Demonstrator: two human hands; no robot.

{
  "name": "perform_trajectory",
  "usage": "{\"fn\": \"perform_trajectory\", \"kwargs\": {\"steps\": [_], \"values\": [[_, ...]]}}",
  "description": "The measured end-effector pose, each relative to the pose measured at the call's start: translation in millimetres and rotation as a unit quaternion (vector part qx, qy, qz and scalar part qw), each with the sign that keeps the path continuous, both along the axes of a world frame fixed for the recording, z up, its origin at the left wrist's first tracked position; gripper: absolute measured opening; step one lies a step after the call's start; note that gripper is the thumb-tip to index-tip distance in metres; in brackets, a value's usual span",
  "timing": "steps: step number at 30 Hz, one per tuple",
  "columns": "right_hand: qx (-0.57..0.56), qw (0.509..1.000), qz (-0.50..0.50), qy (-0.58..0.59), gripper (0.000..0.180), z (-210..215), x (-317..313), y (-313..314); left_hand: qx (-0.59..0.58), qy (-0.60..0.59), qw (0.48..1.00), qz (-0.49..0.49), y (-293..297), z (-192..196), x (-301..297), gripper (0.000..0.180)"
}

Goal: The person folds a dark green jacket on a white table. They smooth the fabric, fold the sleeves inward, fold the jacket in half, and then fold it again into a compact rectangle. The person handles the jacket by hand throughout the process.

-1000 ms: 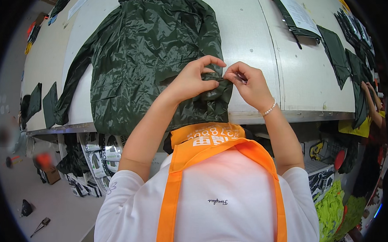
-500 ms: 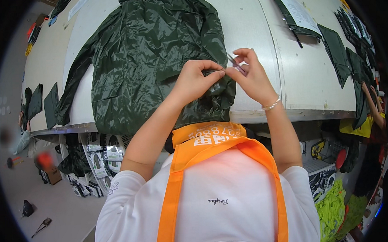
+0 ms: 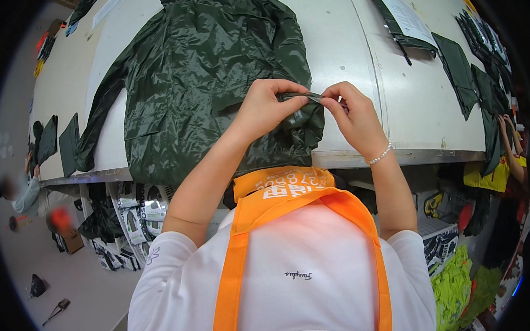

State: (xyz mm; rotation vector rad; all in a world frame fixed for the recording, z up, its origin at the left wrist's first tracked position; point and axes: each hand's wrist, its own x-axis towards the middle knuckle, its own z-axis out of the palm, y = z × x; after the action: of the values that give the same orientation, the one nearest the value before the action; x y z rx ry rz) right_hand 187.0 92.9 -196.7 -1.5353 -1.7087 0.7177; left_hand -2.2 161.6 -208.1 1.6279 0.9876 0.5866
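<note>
A shiny dark green rain jacket (image 3: pixel 179 98) lies spread on the pale table, its hem hanging toward me at the front edge. My left hand (image 3: pixel 265 109) is closed in a pinch on the jacket's cuff edge, lifting it a little above the table. From the right, my right hand (image 3: pixel 356 117) is closed around small metal thread snips (image 3: pixel 315 96). Their blades reach to the cuff edge at my left fingertips. Most of the snips' handle is hidden in my right palm, and any thread there is too small to make out.
Folded dark green garments (image 3: pixel 457 74) lie at the right, with a printed sheet (image 3: pixel 403 14) on a folded piece behind. Other people's hands (image 3: pixel 508 132) work at the far right. Below the table stand racks of packaged goods (image 3: pixel 140 215) and bright yellow-green clothing (image 3: pixel 457 290).
My right hand has turned and lowered slightly, bringing the snips' blades from upright across to the cuff edge. The left hand keeps its pinch almost in place.
</note>
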Motion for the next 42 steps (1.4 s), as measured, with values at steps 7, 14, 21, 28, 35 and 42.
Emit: {"fn": "perform_trajectory", "kwargs": {"steps": [7,14,21,28,35,42], "values": [[0.015,1.000,0.010,0.002,0.014,-5,-3,4,-0.010,-0.017,1.000,0.006,-1,0,0,0.021],[0.016,0.999,0.002,0.043,0.016,-9,-1,7,-0.041,-0.024,0.999,-0.009,0,5,-1,0.028],[-0.075,0.977,0.029,0.196,0.025,-10,-4,18,-0.042,-0.158,0.983,-0.079,-2,3,0,0.084],[-0.066,0.953,-0.027,0.294,0.017,-11,6,15,-0.053,-0.139,0.985,-0.085,8,-24,-11,0.029],[-0.138,0.956,0.014,0.259,0.019,-6,11,13,-0.134,-0.164,0.977,-0.035,-4,-14,-6,0.020],[-0.074,0.968,0.027,0.238,0.016,-23,1,20,0.013,-0.036,0.999,-0.035,-10,-9,-3,0.018]]}}
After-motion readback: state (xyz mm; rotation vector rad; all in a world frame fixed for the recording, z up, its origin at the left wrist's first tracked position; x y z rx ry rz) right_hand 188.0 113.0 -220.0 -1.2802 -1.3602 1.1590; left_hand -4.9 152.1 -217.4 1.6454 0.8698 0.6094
